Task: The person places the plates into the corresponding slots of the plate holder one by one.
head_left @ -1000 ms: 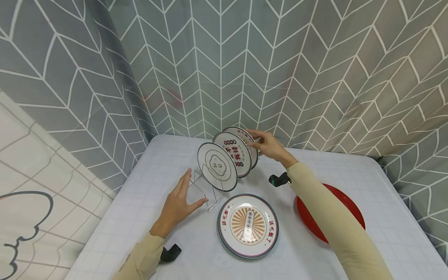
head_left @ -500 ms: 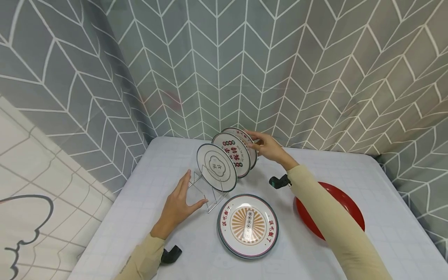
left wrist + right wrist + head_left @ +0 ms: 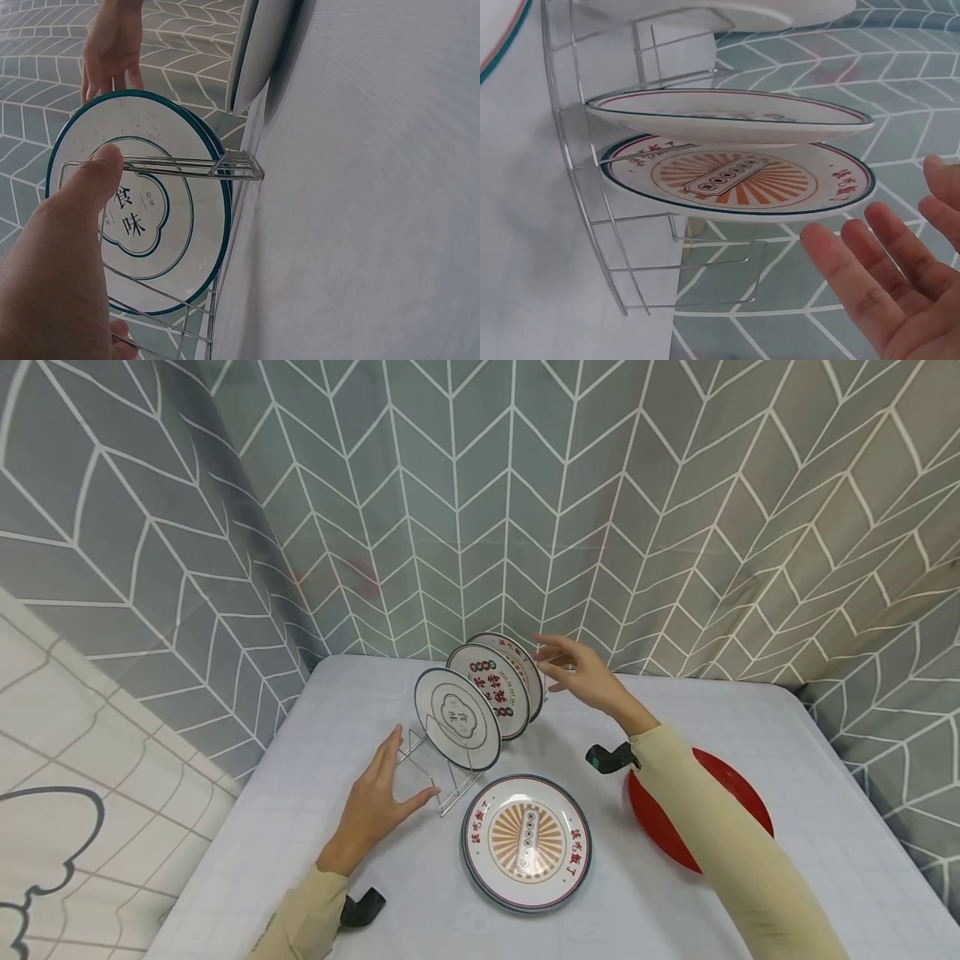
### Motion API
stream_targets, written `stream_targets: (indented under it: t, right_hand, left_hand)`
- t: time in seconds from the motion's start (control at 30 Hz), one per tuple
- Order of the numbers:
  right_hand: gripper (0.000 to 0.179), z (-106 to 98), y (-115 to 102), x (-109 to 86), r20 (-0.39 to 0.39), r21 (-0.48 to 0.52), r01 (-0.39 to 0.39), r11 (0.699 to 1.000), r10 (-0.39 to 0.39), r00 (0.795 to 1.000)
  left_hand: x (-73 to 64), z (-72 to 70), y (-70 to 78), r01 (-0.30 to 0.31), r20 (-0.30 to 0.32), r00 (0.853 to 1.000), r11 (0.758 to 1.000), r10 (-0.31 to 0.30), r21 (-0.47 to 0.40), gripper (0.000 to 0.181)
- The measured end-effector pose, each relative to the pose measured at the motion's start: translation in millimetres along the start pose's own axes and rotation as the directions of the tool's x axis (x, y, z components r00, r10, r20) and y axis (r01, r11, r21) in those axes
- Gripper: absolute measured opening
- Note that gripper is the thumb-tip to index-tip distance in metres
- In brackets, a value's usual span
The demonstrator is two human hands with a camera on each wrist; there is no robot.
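Note:
A wire plate rack (image 3: 236, 165) stands on the table with three white round plates upright in its slots. The near plate (image 3: 435, 702) has a dark rim and black characters. Behind it are a plate with red characters (image 3: 480, 668) and a far plate with an orange sunburst (image 3: 780, 184). My right hand (image 3: 585, 677) is just off the far plate's edge, fingers spread and holding nothing. My left hand (image 3: 367, 814) spans the rack's near end with thumb and fingers wide apart. Its thumb (image 3: 97, 172) lies at a rack wire in the left wrist view.
A stack of white plates (image 3: 527, 885) with a sunburst on top lies in front of the rack. At the right, partly under my right sleeve, is a red round dish (image 3: 660, 827). A patterned curtain (image 3: 480, 527) hangs behind the white table (image 3: 600, 893).
My right hand has let go of the far plate and drawn back slightly to the right, its fingers opening. The plates stay in the rack. The left hand keeps its place there.

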State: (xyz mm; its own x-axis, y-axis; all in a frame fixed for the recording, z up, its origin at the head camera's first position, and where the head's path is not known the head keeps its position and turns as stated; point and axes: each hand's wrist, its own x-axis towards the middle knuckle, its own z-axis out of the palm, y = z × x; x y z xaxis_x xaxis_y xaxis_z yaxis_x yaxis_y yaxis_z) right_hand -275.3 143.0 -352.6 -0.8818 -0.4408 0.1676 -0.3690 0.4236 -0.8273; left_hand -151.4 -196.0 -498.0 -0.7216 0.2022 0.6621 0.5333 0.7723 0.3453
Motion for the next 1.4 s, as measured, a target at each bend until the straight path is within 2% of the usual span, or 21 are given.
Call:
stream_targets:
  t: [0.2,0.3,0.47,0.73,0.83,0.97,1.27,1.4]
  right_hand:
    - [0.043,0,4,-29.3,-0.009,0.007,0.016,1.0,-0.016,1.0]
    - [0.042,4,9,-44.5,0.07,-0.01,-0.002,1.0,0.002,0.998]
    - [0.039,13,22,-68.3,0.216,-0.049,-0.045,0.998,0.055,0.975]
    - [0.041,32,56,-96.2,0.306,-0.051,-0.161,0.986,0.168,0.937]
    - [0.043,43,64,-101.8,0.357,-0.064,-0.184,0.981,0.195,0.913]
    - [0.045,53,68,-103.9,0.404,-0.098,-0.161,0.982,0.187,0.895]
    - [0.042,57,72,-103.8,0.4,-0.12,-0.152,0.981,0.188,0.897]
    - [0.039,59,75,-104.8,0.396,-0.114,-0.155,0.981,0.188,0.899]
  left_hand:
    - [0.2,1.1,0.0,0.0,0.004,1.0,1.0,0.0,-0.005,0.114]
    - [0.2,1.2,-0.7,0.0,0.003,1.0,1.0,0.0,-0.003,0.116]
    - [1.3,-0.3,-0.6,0.002,0.008,1.0,1.0,-0.002,0.001,0.115]
    - [1.4,-0.3,0.4,0.01,0.017,1.0,1.0,-0.01,0.0,0.115]
    - [1.4,0.0,0.3,0.009,0.011,1.0,1.0,-0.009,-0.001,0.115]
    - [1.9,-0.8,1.2,0.011,0.007,1.0,1.0,-0.011,0.0,0.114]
    - [2.2,-1.5,2.6,0.041,0.034,0.999,0.999,-0.04,-0.014,0.114]
    - [1.5,-1.0,2.1,0.035,0.03,0.999,0.999,-0.035,-0.015,0.113]
